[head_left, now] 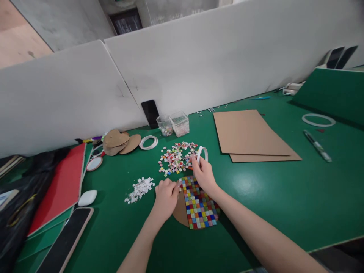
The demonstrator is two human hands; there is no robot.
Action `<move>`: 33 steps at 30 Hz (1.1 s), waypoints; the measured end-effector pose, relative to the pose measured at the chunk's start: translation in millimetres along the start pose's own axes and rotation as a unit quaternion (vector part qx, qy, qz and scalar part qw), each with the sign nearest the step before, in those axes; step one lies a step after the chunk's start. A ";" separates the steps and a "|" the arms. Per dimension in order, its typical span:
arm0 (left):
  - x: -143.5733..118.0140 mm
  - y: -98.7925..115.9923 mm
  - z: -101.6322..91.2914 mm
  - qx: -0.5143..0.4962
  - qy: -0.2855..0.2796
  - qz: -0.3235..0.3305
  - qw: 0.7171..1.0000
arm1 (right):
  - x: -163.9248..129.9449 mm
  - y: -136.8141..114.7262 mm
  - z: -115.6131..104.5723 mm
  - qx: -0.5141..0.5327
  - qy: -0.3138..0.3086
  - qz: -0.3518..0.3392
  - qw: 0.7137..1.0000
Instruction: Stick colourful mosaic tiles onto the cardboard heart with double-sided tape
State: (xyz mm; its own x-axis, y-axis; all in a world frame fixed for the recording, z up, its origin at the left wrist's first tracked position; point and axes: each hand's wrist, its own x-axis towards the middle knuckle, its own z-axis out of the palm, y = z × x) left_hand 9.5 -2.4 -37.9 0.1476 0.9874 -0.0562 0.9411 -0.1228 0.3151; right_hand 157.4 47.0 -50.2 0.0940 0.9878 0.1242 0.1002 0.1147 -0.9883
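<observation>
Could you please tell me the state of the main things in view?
Cardboard disc: partly covered with mosaic tiles
Loose tiles: scattered
White scraps: loosely heaped
White tape roll: held in the right hand
Clear plastic cup: upright, partly filled
Clear plastic box: partly filled
Rear smartphone: leaning, screen dark
Front smartphone: flat, screen dark
Cardboard sheets: flat, overlapping

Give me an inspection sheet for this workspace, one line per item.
Surface: green tabletop, shiny in places.
Work items: grid of coloured tiles over part of a cardboard disc; loose tiles beyond; white pieces left.
Clutter: phone at lower left, cardboard sheets, pen, red board.
Hands: left hand at the disc's edge; right hand holding a white ring, apparently tape.
Cables: cannot tell; white object at back right unclear.
Surroundings: white partition behind, grey wall beyond.
</observation>
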 end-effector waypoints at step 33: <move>-16.0 8.1 -1.4 0.064 -0.031 0.057 0.996 | 1.5 1.2 0.3 -0.025 0.010 -0.008 1.000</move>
State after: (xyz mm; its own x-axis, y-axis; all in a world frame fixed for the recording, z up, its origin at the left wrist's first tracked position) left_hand 14.3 -19.1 -33.1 0.2710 0.9587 -0.0868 0.9473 -0.2497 0.2005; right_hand 157.4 48.7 -51.2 0.1117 0.9836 0.1416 0.1520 0.1239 -0.9806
